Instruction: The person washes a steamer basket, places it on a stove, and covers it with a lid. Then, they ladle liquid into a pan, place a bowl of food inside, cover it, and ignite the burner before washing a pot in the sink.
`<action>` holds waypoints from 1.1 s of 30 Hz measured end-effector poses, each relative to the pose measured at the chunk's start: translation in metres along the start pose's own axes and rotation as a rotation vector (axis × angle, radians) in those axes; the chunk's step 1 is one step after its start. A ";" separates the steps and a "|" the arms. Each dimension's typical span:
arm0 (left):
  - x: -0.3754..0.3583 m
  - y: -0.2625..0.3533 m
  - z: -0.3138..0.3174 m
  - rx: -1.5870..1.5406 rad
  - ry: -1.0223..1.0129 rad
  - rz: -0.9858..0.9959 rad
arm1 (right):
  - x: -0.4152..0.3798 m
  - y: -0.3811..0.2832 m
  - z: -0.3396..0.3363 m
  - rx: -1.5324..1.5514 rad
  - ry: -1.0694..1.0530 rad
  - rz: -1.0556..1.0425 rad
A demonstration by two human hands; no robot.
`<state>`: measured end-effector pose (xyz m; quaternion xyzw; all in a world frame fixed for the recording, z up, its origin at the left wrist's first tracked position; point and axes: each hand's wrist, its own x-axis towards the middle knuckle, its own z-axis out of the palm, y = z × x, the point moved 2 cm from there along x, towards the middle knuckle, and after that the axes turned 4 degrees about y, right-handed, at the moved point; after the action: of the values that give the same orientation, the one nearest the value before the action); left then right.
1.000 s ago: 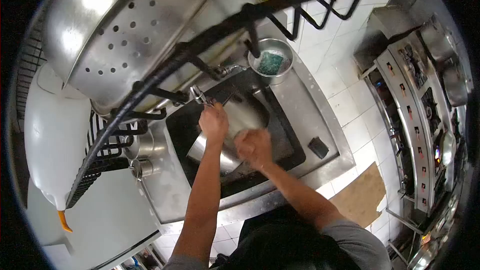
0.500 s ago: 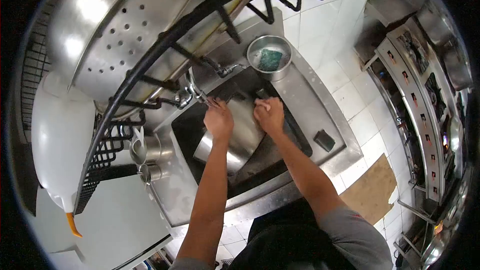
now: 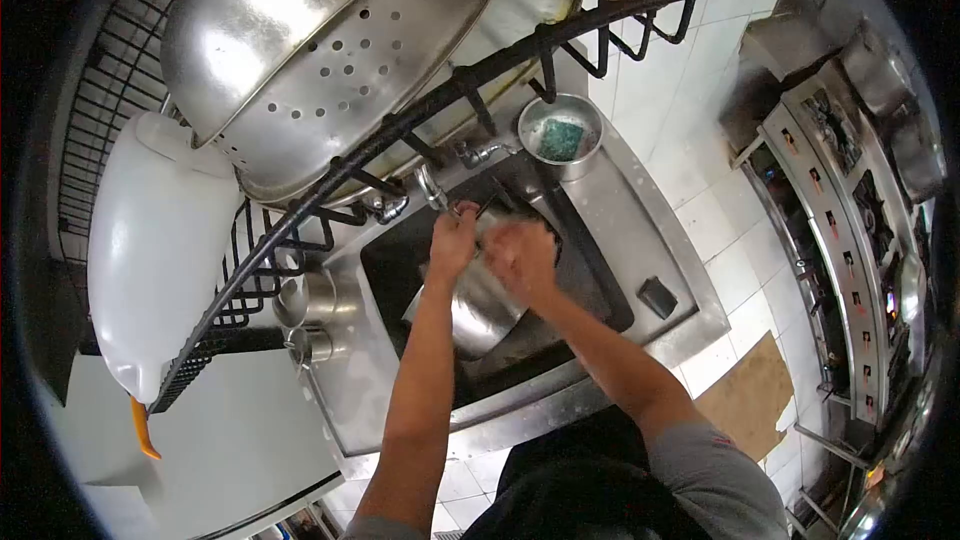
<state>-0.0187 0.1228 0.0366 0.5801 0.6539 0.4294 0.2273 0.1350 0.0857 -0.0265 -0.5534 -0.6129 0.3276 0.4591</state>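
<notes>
A shiny metal pot [image 3: 478, 318] lies tilted in the dark sink basin [image 3: 590, 290]. My left hand [image 3: 455, 243] is closed at the pot's far edge, below the tap [image 3: 430, 186]; its fingertips are partly hidden. Over the pot's upper side is my right hand [image 3: 522, 258], smeared by motion, so its fingers cannot be made out. Behind the basin stands a round metal bowl [image 3: 560, 166] with a green scouring pad [image 3: 560, 140] inside. A dark sponge [image 3: 657, 297] rests on the right side of the steel counter.
Overhead, a black wire rack [image 3: 400, 127] holds a large perforated metal pan [image 3: 340, 60] and a white plastic bottle [image 3: 160, 260] with an orange spout. Metal cups [image 3: 308, 300] stand left of the basin. A stove [image 3: 830, 230] is at the right, cardboard [image 3: 750, 390] on the floor.
My right hand has moved left across the pot, closer to my left hand. My left hand has shifted slightly right. The camera view has tilted, showing more of the rack.
</notes>
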 end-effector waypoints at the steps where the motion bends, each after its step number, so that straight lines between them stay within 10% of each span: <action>1: 0.001 0.000 -0.003 0.007 -0.132 -0.083 | -0.009 -0.004 -0.003 0.023 -0.025 0.030; 4: -0.004 0.005 -0.006 -0.039 -0.247 -0.218 | -0.011 -0.018 -0.009 -0.128 0.002 -0.608; 7: -0.004 -0.002 -0.002 -0.123 -0.195 -0.250 | 0.026 -0.016 -0.015 -0.041 0.005 -0.277; 21: -0.033 0.017 -0.011 0.114 0.180 -0.092 | 0.007 -0.016 -0.033 -0.120 -0.045 -0.668; 26: -0.047 0.012 -0.027 -0.397 -0.307 -0.412 | -0.023 0.028 -0.045 -0.104 0.227 -0.067; 30: -0.016 0.031 -0.032 -0.611 -0.682 -0.859 | -0.053 0.025 -0.051 -0.080 0.199 -0.060; 33: 0.012 0.065 0.003 -0.220 -0.849 -0.769 | -0.065 -0.003 -0.068 -0.044 0.183 -0.246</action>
<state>0.0177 0.1320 0.0912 0.3952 0.6207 0.1111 0.6679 0.1945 0.0139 -0.0119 -0.5116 -0.6388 0.2034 0.5374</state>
